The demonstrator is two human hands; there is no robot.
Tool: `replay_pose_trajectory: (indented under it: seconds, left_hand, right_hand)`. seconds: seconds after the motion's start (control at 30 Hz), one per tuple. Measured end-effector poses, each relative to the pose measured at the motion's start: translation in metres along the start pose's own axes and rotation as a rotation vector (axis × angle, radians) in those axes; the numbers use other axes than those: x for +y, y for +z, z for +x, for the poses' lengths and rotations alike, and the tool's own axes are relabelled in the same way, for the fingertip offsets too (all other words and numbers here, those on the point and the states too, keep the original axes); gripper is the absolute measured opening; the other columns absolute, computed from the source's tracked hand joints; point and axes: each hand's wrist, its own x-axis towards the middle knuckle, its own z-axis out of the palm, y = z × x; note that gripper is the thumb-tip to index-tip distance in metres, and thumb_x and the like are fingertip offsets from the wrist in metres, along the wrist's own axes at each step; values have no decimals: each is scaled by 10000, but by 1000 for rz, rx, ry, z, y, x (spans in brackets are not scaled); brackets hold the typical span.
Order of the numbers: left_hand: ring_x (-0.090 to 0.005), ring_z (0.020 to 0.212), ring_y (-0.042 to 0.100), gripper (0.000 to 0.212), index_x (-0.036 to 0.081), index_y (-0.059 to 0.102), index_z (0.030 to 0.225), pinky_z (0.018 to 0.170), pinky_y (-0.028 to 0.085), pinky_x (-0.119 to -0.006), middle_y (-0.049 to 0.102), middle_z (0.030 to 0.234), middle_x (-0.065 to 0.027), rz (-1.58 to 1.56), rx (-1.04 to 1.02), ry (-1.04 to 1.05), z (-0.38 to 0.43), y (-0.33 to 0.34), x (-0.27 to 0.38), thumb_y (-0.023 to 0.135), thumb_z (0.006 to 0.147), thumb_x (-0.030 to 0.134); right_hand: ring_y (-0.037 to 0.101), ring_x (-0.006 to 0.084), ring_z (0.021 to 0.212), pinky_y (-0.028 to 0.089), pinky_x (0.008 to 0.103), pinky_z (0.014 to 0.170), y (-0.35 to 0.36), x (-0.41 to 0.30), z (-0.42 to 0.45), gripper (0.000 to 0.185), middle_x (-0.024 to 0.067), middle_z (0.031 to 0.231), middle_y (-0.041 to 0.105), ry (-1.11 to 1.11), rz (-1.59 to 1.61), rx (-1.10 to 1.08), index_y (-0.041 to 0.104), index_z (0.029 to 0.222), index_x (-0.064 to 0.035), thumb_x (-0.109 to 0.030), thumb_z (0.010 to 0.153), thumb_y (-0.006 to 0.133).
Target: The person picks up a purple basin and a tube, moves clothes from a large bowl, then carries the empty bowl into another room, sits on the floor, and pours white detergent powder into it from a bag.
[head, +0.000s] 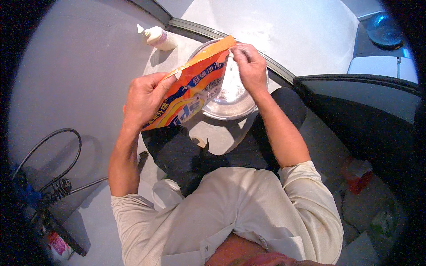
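Note:
An orange plastic bag [193,89] bearing blue and white writing, seemingly of washing powder, is stretched at a tilt between my hands. My left hand [144,94] pinches its top edge near one end, thumb on the near face. At the other end, my right hand [248,65] grips the top corner between curled fingers. Behind and below the bag, partly covered by it, a round metal basin [233,111] rests in front of my knees. What lies inside the basin looks pale and shiny, and I cannot tell what it is.
A white pump bottle [159,38] stands left of the basin by the wall. A metal door track [276,69] curves behind the basin. A dark looped cable [80,143] is at the left, above a bottle with a pink label [58,244]. Red and white items [357,176] lie at the right.

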Motion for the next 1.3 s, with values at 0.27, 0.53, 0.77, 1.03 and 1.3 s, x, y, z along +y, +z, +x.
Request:
replay_pose_trajectory:
  seconds: [0.27, 0.53, 0.77, 1.03, 1.3]
  left_hand:
    - [-102, 688, 602, 264, -3, 704, 1010, 637, 489, -278, 687, 759, -78, 33, 14, 3, 3, 3, -4, 616, 911, 226]
    - [-121, 682, 606, 234, -29, 699, 975, 640, 479, -273, 675, 741, -111, 85, 96, -67, -1, -2, -6, 626, 884, 174]
    - [-172, 684, 626, 155, -53, 683, 876, 653, 455, -274, 676, 764, -113, 275, 194, 16, -10, -3, -1, 611, 830, 76]
    - [-169, 667, 598, 140, -65, 670, 834, 663, 440, -268, 656, 729, -115, 356, 219, -28, -13, -6, 2, 623, 768, 49]
    - [-206, 835, 597, 208, -56, 687, 854, 811, 452, -333, 664, 851, -155, 349, 315, -103, -28, -10, -9, 616, 725, 92]
  right_hand:
    - [670, 280, 797, 550, 369, 724, -21, 129, -23, 295, 182, 890, 677, 755, -221, -386, 652, 943, 32, -235, 830, 601]
    - [586, 439, 1077, 477, 448, 952, -21, 267, -61, 481, 364, 1105, 574, 577, -988, -664, 494, 1144, 134, -182, 791, 580]
    - [579, 434, 1034, 478, 456, 916, 16, 324, -74, 449, 328, 1098, 552, 659, -986, -348, 478, 1146, 162, -139, 818, 542]
    - [518, 365, 1125, 442, 463, 952, -1, 306, -17, 456, 174, 1162, 554, 51, -785, -361, 533, 1181, -19, -207, 785, 656]
    - [481, 336, 1199, 369, 453, 1016, 40, 328, -31, 552, 165, 1250, 546, -109, -576, -405, 544, 1247, -38, -322, 797, 694]
